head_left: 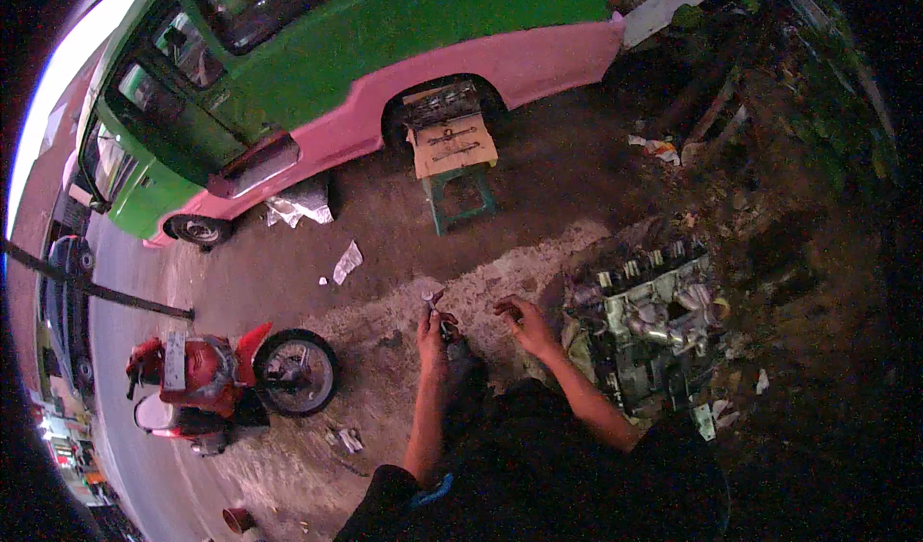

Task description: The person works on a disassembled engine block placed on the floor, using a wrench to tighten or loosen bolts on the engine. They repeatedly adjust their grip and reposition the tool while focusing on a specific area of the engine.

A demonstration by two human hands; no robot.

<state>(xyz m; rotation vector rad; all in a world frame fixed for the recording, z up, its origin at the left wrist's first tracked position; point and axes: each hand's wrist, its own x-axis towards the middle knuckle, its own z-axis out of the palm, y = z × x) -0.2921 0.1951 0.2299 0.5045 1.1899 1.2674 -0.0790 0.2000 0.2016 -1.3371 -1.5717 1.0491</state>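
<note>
My left hand (432,338) is closed round a wrench (430,299), whose metal jaw end sticks up past the fingers. The lower part of the tool is hidden in the palm. A short way to the right, my right hand (522,321) is held in the air with bent fingers apart and nothing in them. Both hands are above the dirt ground in front of my body. Beyond them stands a green stool (448,194) with a light board (444,160) on top. Several wrenches (452,138) lie on that board.
At the back is a green and pink van (385,57). On the right, dismantled metal engine parts (663,316) lie on the ground. A red motorcycle (216,369) is on the left, near a dark pole (106,290). Scraps of paper (347,261) litter the ground.
</note>
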